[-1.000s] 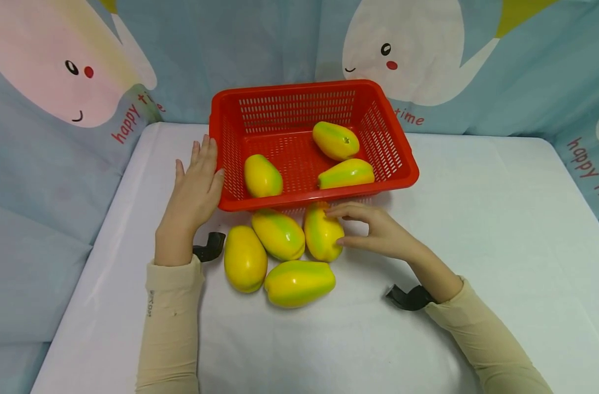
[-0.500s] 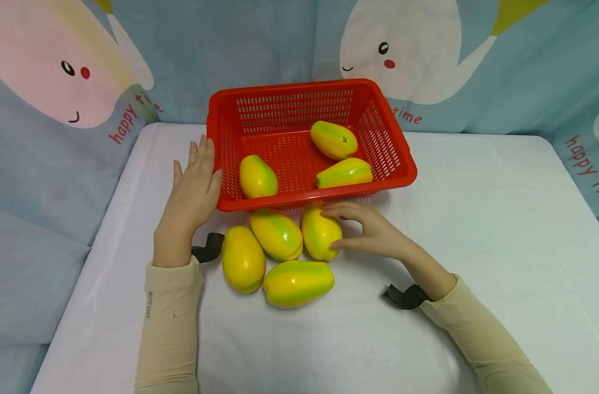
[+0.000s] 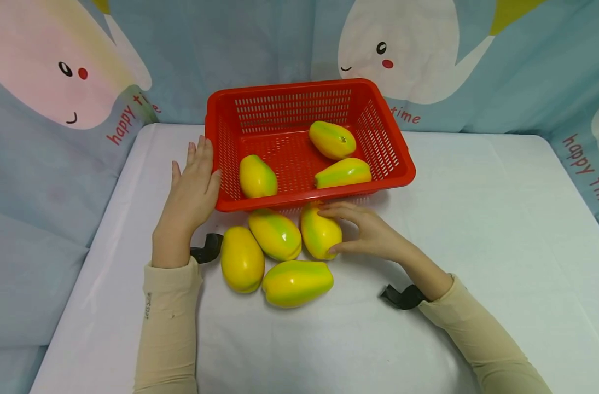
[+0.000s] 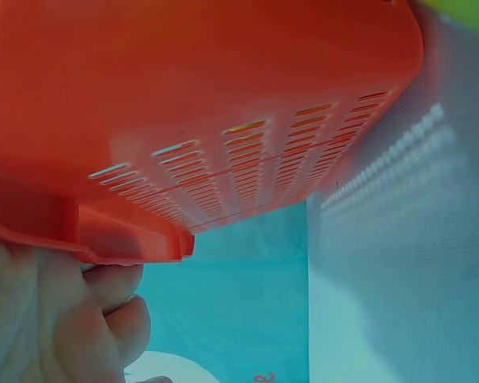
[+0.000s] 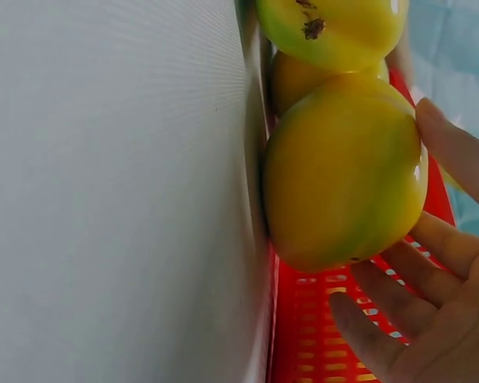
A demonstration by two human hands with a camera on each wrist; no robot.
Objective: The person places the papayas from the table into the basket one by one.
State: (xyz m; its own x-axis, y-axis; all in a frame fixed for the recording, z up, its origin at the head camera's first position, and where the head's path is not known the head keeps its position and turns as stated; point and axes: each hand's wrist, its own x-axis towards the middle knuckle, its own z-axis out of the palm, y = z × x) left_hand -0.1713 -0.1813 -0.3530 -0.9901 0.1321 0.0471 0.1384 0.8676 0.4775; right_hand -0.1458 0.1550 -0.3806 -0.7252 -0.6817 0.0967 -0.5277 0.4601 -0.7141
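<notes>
The right hand [image 3: 370, 232], right of centre in the head view, has its thumb and fingers grasping a yellow-green fruit [image 3: 321, 235] at frame centre, directly below the front rim of the red basket [image 3: 294, 198]. The left hand [image 3: 188, 194], left of centre, is released, fingers extended against the basket's left side. Three loose fruits [image 3: 297, 283] lie nearby on the white desk [image 3: 358, 339]; three contained fruits [image 3: 258, 178] occupy the basket, upper centre.

backdrop [image 3: 269, 44]: blue, creased cloth | cartoon figures [image 3: 402, 76]: pale, smiling | lettering [image 3: 579, 155]: red, "happy time" | table [image 3: 476, 219]: white, round-cornered
</notes>
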